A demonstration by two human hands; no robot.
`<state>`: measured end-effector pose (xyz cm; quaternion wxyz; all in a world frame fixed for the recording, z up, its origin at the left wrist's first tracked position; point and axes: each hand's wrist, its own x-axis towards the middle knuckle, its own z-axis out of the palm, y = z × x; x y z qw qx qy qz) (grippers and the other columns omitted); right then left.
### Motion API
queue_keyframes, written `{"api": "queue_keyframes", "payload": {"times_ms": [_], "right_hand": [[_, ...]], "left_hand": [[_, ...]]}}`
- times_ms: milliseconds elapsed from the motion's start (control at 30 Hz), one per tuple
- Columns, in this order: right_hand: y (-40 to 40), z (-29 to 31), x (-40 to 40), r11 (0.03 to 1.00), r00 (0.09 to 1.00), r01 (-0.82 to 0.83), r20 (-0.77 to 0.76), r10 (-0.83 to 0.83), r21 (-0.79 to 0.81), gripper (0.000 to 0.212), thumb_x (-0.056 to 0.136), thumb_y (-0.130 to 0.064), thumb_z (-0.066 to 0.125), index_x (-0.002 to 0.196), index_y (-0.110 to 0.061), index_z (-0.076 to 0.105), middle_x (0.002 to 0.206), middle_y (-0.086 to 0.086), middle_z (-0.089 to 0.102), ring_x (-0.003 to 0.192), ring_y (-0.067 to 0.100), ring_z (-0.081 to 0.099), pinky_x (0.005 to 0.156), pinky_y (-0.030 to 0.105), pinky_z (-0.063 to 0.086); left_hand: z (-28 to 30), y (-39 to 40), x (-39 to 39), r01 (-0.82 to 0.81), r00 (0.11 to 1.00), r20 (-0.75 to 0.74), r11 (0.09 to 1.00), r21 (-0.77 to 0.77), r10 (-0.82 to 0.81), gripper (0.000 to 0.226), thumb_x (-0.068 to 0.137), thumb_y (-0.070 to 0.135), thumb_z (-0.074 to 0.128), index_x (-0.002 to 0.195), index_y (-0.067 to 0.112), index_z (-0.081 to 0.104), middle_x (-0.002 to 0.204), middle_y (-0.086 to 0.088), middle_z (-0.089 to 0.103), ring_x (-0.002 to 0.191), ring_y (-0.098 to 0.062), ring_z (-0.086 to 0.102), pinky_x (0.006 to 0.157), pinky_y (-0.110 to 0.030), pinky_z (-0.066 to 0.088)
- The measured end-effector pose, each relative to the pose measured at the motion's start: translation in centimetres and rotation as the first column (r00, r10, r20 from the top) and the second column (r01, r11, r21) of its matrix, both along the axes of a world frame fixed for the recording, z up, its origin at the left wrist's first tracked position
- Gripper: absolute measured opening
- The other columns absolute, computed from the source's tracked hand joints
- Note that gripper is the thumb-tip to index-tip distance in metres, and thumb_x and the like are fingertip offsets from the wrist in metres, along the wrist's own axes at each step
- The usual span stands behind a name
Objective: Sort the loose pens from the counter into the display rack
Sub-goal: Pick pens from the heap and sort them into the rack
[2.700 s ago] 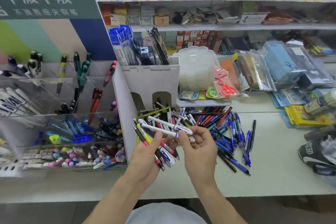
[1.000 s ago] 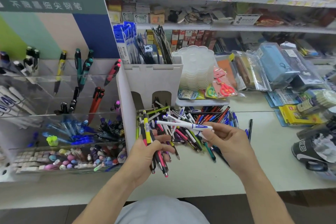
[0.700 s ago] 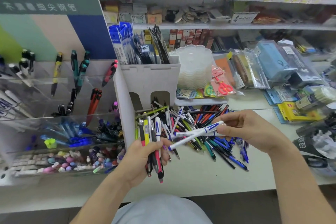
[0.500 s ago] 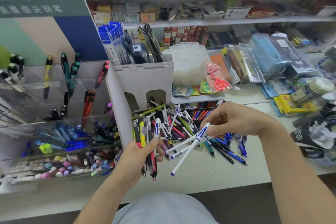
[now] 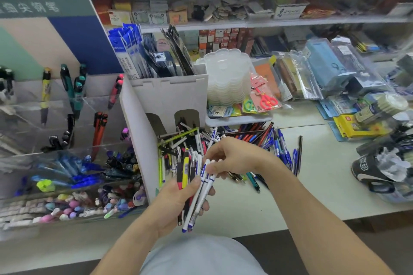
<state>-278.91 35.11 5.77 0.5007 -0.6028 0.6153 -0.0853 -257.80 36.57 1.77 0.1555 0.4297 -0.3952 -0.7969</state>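
My left hand [image 5: 173,203] grips an upright bundle of pens [image 5: 186,174]: a yellow one, red and black ones, white ones. My right hand [image 5: 234,156] pinches the tops of two white pens with blue tips [image 5: 199,201] and presses them against that bundle. Behind both hands a heap of loose pens [image 5: 263,138], blue, red, black and white, lies on the pale counter [image 5: 324,176]. The clear tiered display rack [image 5: 67,131] stands at the left and holds pens in several compartments.
A white cardboard holder [image 5: 169,94] with packaged refills stands between rack and heap. Stacked clear plastic lids [image 5: 228,78] and red scissors [image 5: 266,100] sit behind the heap. A black bag [image 5: 375,174] and packaged stationery crowd the right. Stocked shelves rise behind.
My right hand swung the two white pens from pointing sideways over the heap down and left into the bundle held by my left hand. The view shifted slightly right.
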Motion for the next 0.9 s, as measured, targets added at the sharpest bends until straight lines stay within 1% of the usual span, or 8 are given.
{"api": "queue_keyframes", "payload": {"times_ms": [133, 233, 300, 367, 633, 767, 833, 900], "right_hand": [[0.9, -0.6, 0.7, 0.991, 0.976, 0.131, 0.175, -0.129, -0.001, 0.022, 0.096, -0.036, 0.069, 0.110, -0.020, 0.067, 0.088, 0.012, 0.072, 0.061, 0.011, 0.063, 0.060, 0.024, 0.050], [1.2, -1.7, 2.0, 0.974, 0.966, 0.214, 0.164, -0.200, -0.077, 0.025, 0.096, -0.043, 0.066, 0.106, -0.020, 0.067, 0.080, 0.004, 0.064, 0.059, 0.010, 0.061, 0.056, 0.023, 0.047], [1.4, -2.3, 2.8, 0.959, 0.961, 0.247, 0.163, -0.224, -0.141, 0.023, 0.099, -0.041, 0.063, 0.105, -0.020, 0.067, 0.076, -0.002, 0.061, 0.059, 0.007, 0.058, 0.055, 0.026, 0.046], [1.6, -2.6, 3.4, 0.941, 0.951, 0.288, 0.173, -0.258, -0.178, 0.022, 0.100, -0.038, 0.061, 0.103, -0.017, 0.067, 0.080, 0.004, 0.064, 0.063, 0.008, 0.055, 0.058, 0.034, 0.048], [2.5, -2.6, 6.7, 0.860, 0.884, 0.457, 0.219, -0.412, -0.226, 0.016, 0.100, -0.030, 0.060, 0.091, -0.017, 0.057, 0.064, -0.006, 0.057, 0.046, 0.006, 0.051, 0.045, 0.022, 0.044], [1.9, -1.6, 6.9, 0.876, 0.921, 0.386, 0.164, -0.352, -0.290, 0.014, 0.099, -0.025, 0.060, 0.086, -0.022, 0.058, 0.072, -0.002, 0.060, 0.056, 0.003, 0.051, 0.055, 0.022, 0.045], [1.3, -0.7, 7.1, 0.844, 0.896, 0.441, 0.205, -0.394, -0.306, 0.014, 0.099, -0.019, 0.058, 0.086, -0.018, 0.059, 0.070, -0.001, 0.058, 0.055, 0.005, 0.047, 0.054, 0.024, 0.042], [0.7, 0.7, 7.3, 0.786, 0.861, 0.506, 0.251, -0.442, -0.355, 0.018, 0.101, -0.014, 0.054, 0.084, -0.017, 0.057, 0.066, -0.005, 0.051, 0.054, 0.003, 0.043, 0.053, 0.016, 0.038]], "left_hand": [[0.0, -0.1, 0.0, -0.008, 0.999, -0.032, 0.999, 0.050, 0.009, 0.037, 0.101, 0.027, 0.052, 0.112, -0.008, 0.059, 0.089, -0.020, 0.067, 0.056, -0.024, 0.053, 0.051, -0.030, 0.047], [0.0, -0.2, 0.2, -0.019, 0.999, -0.042, 0.996, 0.082, 0.023, 0.038, 0.101, 0.026, 0.052, 0.116, -0.009, 0.056, 0.088, -0.021, 0.067, 0.055, -0.024, 0.053, 0.050, -0.030, 0.047], [0.1, -0.3, 0.4, -0.035, 0.996, -0.078, 0.992, 0.120, 0.045, 0.036, 0.100, 0.027, 0.053, 0.115, -0.006, 0.059, 0.092, -0.023, 0.067, 0.055, -0.025, 0.053, 0.050, -0.030, 0.047], [0.4, -0.2, 0.6, -0.031, 0.994, -0.101, 0.990, 0.141, 0.046, 0.036, 0.101, 0.029, 0.053, 0.112, -0.004, 0.062, 0.095, -0.023, 0.066, 0.058, -0.024, 0.055, 0.052, -0.030, 0.047], [1.0, 0.1, 1.7, -0.001, 0.990, -0.144, 0.998, 0.055, 0.009, 0.035, 0.096, 0.025, 0.061, 0.112, -0.007, 0.059, 0.096, -0.022, 0.067, 0.063, -0.025, 0.060, 0.058, -0.033, 0.051], [1.9, 0.2, 3.0, -0.004, 0.987, -0.159, 1.000, 0.016, 0.006, 0.038, 0.098, 0.026, 0.057, 0.121, -0.005, 0.059, 0.106, -0.025, 0.070, 0.074, -0.030, 0.067, 0.065, -0.036, 0.057], [2.6, 0.1, 4.0, -0.035, 0.984, -0.172, 0.999, 0.029, 0.040, 0.036, 0.096, 0.022, 0.056, 0.123, -0.002, 0.061, 0.106, -0.025, 0.072, 0.081, -0.035, 0.071, 0.068, -0.039, 0.060], [3.9, -0.1, 5.3, -0.073, 0.978, -0.195, 0.997, 0.023, 0.076, 0.031, 0.096, 0.018, 0.056, 0.123, 0.002, 0.060, 0.100, -0.023, 0.073, 0.077, -0.034, 0.071, 0.063, -0.037, 0.060]]}}
